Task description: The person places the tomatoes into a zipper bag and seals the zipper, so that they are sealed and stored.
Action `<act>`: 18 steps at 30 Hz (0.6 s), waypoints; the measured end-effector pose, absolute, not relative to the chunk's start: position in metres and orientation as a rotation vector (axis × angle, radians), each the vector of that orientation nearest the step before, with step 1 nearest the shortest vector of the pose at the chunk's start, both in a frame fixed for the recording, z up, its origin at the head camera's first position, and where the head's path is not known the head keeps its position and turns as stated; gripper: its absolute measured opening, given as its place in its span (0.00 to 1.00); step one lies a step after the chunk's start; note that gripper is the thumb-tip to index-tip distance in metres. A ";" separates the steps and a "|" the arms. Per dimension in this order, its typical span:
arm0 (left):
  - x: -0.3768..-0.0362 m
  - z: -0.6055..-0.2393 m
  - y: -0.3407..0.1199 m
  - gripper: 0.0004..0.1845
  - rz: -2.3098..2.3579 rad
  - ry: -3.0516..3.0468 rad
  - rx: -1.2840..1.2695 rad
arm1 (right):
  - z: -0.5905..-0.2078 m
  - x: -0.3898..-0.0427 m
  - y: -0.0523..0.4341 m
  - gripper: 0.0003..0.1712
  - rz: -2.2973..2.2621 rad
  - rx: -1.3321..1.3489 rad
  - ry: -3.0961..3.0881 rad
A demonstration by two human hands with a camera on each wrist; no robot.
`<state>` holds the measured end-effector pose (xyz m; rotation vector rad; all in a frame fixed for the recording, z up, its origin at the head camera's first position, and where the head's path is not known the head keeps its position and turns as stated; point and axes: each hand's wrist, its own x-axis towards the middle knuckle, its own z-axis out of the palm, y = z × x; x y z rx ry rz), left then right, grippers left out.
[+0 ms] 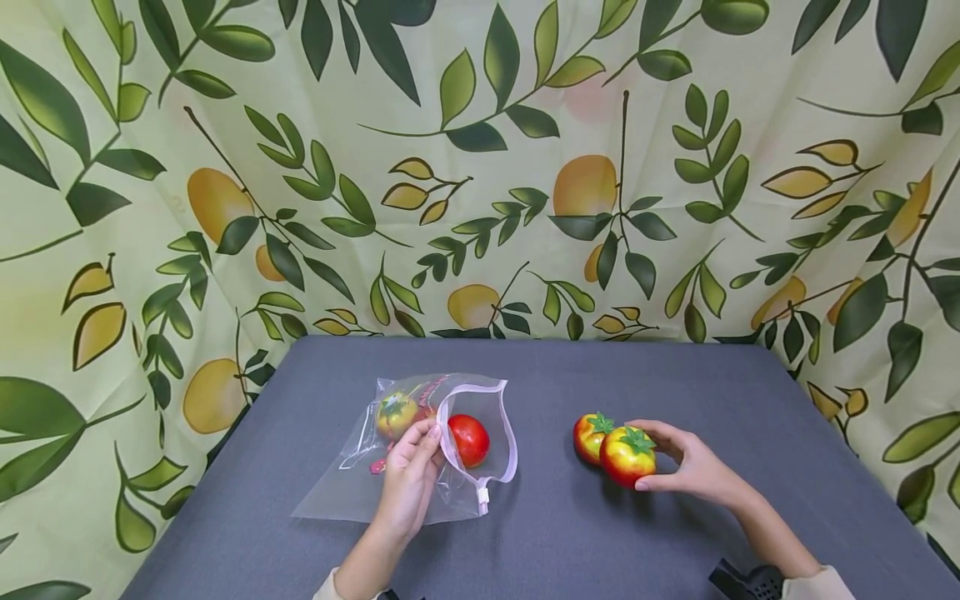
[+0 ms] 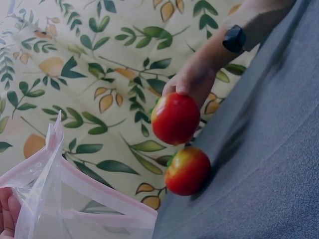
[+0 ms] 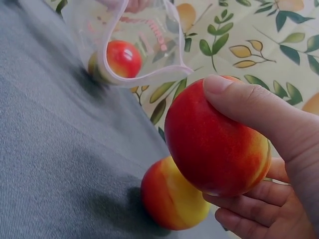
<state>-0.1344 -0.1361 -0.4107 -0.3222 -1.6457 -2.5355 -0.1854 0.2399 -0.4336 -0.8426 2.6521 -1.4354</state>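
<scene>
Head view, 2nd tomato (image 1: 592, 437) beside held tomato (image 1: 627, 455), bag (image 1: 420, 450) apart

Bare tabletop (image 1: 547, 508) lies open between the bag (image 1: 420, 450) at centre left and the two tomatoes at centre right. The second tomato (image 1: 590, 435) sits touching the held tomato (image 1: 627, 455), crowding its far side. The leafy backdrop (image 1: 480, 167) closes off the upper frame.

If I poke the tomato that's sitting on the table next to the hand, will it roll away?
Probably a little. The loose tomato is round and rests on a flat gray table, so a poke would likely set it rolling. Its leafy green top might make it wobble and stop soon. It touches the tomato in the right hand, which could block it on that side.
</scene>
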 end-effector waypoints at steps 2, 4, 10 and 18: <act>-0.134 -0.411 -0.136 0.12 -2.534 -1.646 -0.322 | -0.434 -0.186 0.238 0.36 -1.448 -0.850 2.643; -0.134 -0.411 -0.136 0.12 -2.532 -1.645 -0.322 | -0.435 -0.186 0.236 0.36 -1.450 -0.850 2.637; -0.134 -0.411 -0.136 0.12 -2.533 -1.638 -0.315 | -0.434 -0.184 0.230 0.36 -1.429 -0.811 2.632; -0.134 -0.410 -0.136 0.11 -2.536 -1.642 -0.309 | -0.431 -0.182 0.223 0.37 -1.388 -0.771 2.660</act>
